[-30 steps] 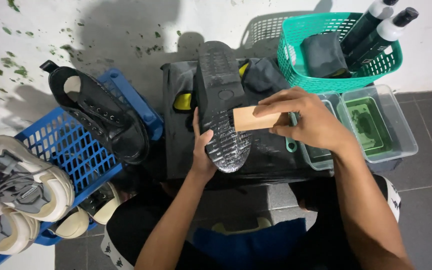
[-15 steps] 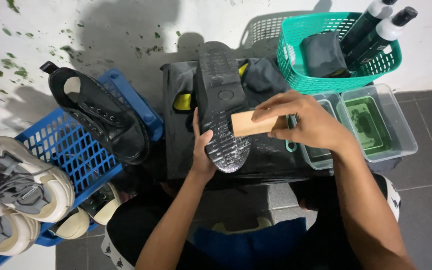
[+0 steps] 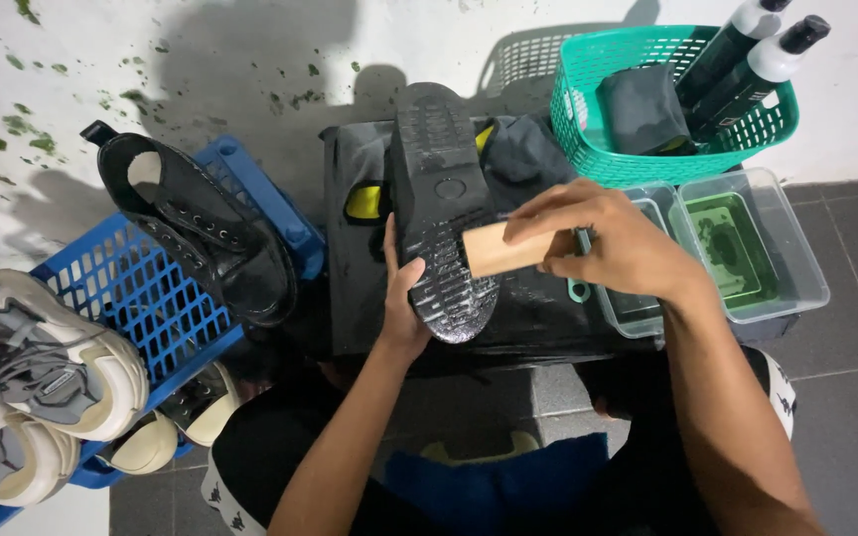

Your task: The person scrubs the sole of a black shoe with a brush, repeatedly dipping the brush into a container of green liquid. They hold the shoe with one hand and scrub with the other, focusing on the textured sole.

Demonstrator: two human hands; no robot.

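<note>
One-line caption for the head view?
Right hand presses a wooden brush on an upturned black shoe's wet rubber sole; left hand steadies it.

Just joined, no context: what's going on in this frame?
A person is scrubbing the wet sole of a black shoe held upside down. The left hand steadies the shoe at its heel end, and the right hand presses a wooden brush against the sole. A clear tub of greenish water sits to the right, a black boot on a blue crate to the left.

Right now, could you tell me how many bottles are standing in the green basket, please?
2. Both lean side by side in the green basket at top right: one bottle with a white collar, the other bottle beside it. More could be hidden.
</note>
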